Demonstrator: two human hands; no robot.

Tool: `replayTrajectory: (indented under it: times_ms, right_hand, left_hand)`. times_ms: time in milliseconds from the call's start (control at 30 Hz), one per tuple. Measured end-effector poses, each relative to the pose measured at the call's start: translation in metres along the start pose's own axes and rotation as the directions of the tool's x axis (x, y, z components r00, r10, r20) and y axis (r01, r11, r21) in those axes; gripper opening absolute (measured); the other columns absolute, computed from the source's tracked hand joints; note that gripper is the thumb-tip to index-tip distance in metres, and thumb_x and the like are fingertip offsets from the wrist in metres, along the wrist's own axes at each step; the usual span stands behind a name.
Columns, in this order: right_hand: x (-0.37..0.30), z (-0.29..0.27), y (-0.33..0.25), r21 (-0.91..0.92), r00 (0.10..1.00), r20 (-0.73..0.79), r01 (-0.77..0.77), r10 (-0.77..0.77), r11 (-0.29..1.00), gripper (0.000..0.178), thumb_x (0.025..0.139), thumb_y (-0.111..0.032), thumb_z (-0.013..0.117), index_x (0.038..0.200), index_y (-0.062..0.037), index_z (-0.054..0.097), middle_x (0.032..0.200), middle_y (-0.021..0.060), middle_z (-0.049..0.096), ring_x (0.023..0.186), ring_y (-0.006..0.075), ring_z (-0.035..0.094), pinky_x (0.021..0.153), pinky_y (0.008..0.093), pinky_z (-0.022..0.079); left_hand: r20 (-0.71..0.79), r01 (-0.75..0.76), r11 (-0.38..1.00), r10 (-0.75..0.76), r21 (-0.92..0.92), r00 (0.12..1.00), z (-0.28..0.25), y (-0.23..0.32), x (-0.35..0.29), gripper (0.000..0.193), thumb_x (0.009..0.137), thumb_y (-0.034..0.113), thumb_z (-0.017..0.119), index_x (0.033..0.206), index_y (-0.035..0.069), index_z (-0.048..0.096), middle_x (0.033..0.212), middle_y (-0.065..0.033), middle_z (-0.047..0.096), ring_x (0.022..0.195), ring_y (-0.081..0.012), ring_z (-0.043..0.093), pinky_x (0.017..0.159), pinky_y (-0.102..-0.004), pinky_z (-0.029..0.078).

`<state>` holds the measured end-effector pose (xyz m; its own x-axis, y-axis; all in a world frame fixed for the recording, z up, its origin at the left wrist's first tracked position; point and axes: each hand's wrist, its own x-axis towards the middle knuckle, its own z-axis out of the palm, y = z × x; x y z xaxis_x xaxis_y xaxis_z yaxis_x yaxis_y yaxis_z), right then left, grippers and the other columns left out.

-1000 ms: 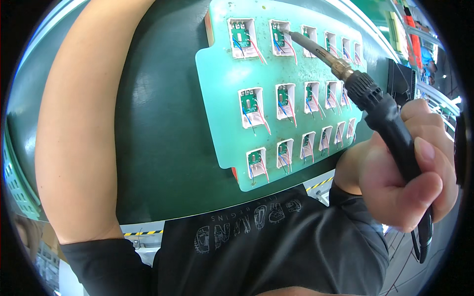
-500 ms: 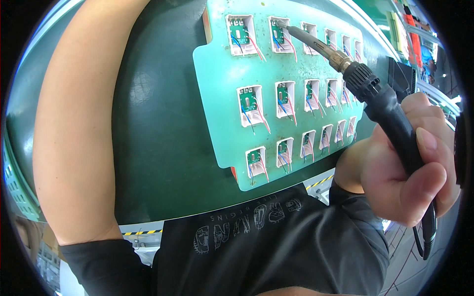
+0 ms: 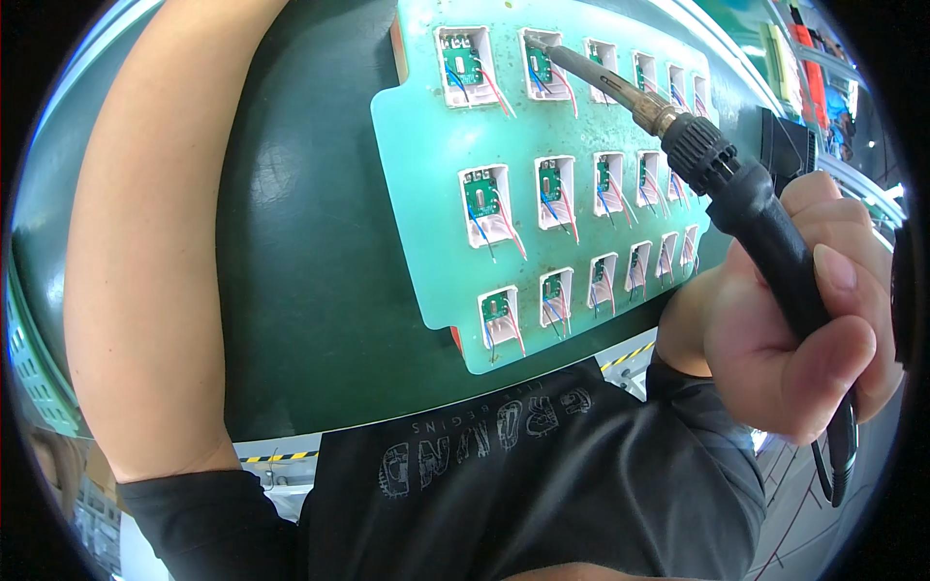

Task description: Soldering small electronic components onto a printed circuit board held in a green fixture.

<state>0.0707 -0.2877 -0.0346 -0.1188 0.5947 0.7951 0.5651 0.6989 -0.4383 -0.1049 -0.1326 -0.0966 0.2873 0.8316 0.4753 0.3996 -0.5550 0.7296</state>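
Observation:
My right hand [image 3: 804,329] is closed around the black handle of a soldering iron [image 3: 765,223]. The iron slants up and left, its tip at the second white housing [image 3: 545,66] in the far row. Rows of these small white housings sit in a light-green tray [image 3: 417,165], each with a green circuit board and red, blue and pale wires hanging out. Whether the tip touches that circuit board is hard to tell. My left forearm [image 3: 150,242] runs up the left side and leaves at the top edge, so my left hand is out of view.
The tray lies on a dark green work surface [image 3: 291,290]. A black box-shaped object [image 3: 787,145] stands beyond its right side. A green slotted basket [image 3: 39,358] is at the far left. The iron's cable [image 3: 828,474] loops below my right hand.
The tray appears slightly farther left. The iron's tip has shifted a little left along with it, staying at the same housing. My right hand keeps its grip.

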Motion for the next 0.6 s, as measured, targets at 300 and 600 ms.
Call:
replayTrajectory:
  times_ms: [300,600]
  right_hand:
    - [0.000,-0.002,0.001,0.040,0.999,0.031,-0.012,0.010,0.999,0.030,0.088,-0.019,0.038,0.086,0.0061,0.053,0.056,0.0170,0.046,0.041,0.0166,0.037,0.039,0.0289,0.025]
    - [0.002,0.004,0.005,0.078,0.998,0.064,-0.023,0.018,0.997,0.029,0.086,-0.020,0.038,0.085,0.0049,0.053,0.057,0.0161,0.047,0.041,0.0165,0.037,0.039,0.0292,0.025]
  left_hand:
    - [0.007,-0.027,0.999,0.027,-0.026,1.000,0.002,-0.005,0.000,0.025,0.080,0.018,0.061,0.064,-0.002,0.061,0.051,-0.0028,0.052,0.047,-0.0077,0.044,0.047,-0.0259,0.038]
    - [0.004,-0.020,0.999,0.020,-0.043,1.000,0.002,-0.006,-0.002,0.025,0.080,0.018,0.062,0.064,-0.001,0.061,0.051,-0.0020,0.052,0.048,-0.0071,0.043,0.048,-0.0255,0.037]
